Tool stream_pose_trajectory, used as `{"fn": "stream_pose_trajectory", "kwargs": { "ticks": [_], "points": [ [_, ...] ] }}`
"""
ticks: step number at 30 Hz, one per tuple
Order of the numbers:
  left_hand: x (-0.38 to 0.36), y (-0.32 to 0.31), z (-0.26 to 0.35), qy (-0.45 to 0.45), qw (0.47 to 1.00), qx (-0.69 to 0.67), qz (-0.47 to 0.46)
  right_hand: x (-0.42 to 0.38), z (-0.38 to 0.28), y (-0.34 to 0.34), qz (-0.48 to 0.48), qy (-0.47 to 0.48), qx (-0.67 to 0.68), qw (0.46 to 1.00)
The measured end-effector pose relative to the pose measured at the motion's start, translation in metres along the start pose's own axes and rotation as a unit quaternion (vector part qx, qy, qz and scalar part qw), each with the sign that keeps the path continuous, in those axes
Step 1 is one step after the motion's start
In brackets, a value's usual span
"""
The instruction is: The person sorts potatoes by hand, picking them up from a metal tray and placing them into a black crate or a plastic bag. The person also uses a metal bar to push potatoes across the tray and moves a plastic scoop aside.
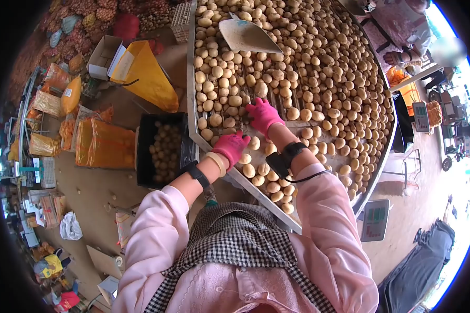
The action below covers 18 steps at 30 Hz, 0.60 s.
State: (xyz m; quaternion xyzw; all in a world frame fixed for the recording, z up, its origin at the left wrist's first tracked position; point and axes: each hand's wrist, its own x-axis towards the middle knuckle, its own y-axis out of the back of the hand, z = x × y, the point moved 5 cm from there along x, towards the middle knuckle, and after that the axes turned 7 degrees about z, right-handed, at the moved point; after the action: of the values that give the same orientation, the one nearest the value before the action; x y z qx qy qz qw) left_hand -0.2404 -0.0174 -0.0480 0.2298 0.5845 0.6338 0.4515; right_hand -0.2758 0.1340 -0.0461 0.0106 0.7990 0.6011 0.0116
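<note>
Apron: black-and-white checked cloth [235,235] over pink clothing, nearest the view.
Left hand: the left hand [231,148], in a pink glove, is at the table's near-left edge beside a few potatoes; its fingers are bent, and whether they hold anything I cannot tell.
Right hand: the right hand [265,116], also pink-gloved, reaches farther in, fingers spread apart, fingertips at a single potato [261,90].
Potatoes: the potatoes [339,78] lie loose across the table, thickest on the far and right parts, with slats showing through near the right hand.
Table: a pale raised rim [191,78] runs along its left side.
Black crate: the black crate [178,143], left of the table, has more potatoes inside.
Digital scale: the digital scale [375,220] is by the table's right edge.
Scoop: the scoop [248,36] rests on the potatoes, beyond both hands.
Yellow bag: the yellow bag [154,75] is on the left, beyond the crate.
</note>
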Motion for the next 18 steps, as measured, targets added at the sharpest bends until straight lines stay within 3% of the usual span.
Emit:
{"fn": "stream_pose_trajectory", "kwargs": {
  "ticks": [2,3,4,5,6,7,8,9,10,11,13,14,15,18],
  "points": [
    [-0.005,-0.002,-0.007,0.058,0.985,-0.103,0.122,-0.004,0.018,0.008,0.054,-0.022,0.115,0.992],
    [-0.005,-0.004,-0.010,0.056,0.986,-0.103,0.122,-0.007,0.021,0.024,0.062,-0.053,0.177,0.981],
    [-0.009,-0.008,-0.023,0.146,0.884,-0.420,0.141,-0.013,0.019,0.043,0.106,-0.044,0.220,0.969],
    [-0.012,-0.019,-0.029,0.221,0.677,-0.688,0.142,-0.018,0.011,0.053,0.106,-0.046,0.219,0.969],
    [-0.018,-0.010,-0.023,0.225,0.436,-0.859,0.146,-0.023,-0.001,0.061,0.107,-0.034,0.269,0.957],
    [-0.023,0.003,-0.020,0.227,0.435,-0.859,0.144,-0.028,-0.015,0.070,0.109,-0.023,0.318,0.942],
    [-0.026,0.038,-0.021,0.100,0.629,-0.724,0.265,-0.033,-0.038,0.079,0.084,0.022,0.321,0.943],
    [-0.028,0.064,-0.013,-0.037,0.768,-0.526,0.364,-0.038,-0.061,0.083,0.104,0.098,0.339,0.930],
    [-0.014,0.029,-0.032,0.049,0.451,-0.846,0.280,-0.042,-0.075,0.095,0.130,0.094,0.344,0.925],
    [-0.013,0.009,-0.046,0.048,0.451,-0.847,0.279,-0.045,-0.083,0.107,0.156,0.090,0.349,0.920],
    [-0.026,0.029,-0.043,0.061,-0.007,-0.986,0.158,-0.049,-0.069,0.112,0.176,0.012,0.395,0.902],
    [-0.029,0.026,-0.054,0.028,-0.011,-0.987,0.158,-0.054,-0.062,0.096,0.209,0.061,0.259,0.941],
    [-0.034,0.029,-0.062,-0.013,-0.017,-0.990,0.136,-0.063,-0.065,0.077,0.157,0.077,0.236,0.956],
    [-0.045,0.022,-0.088,-0.011,-0.047,-0.986,0.161,-0.086,-0.096,0.006,0.027,0.189,0.116,0.975]
  ]
}}
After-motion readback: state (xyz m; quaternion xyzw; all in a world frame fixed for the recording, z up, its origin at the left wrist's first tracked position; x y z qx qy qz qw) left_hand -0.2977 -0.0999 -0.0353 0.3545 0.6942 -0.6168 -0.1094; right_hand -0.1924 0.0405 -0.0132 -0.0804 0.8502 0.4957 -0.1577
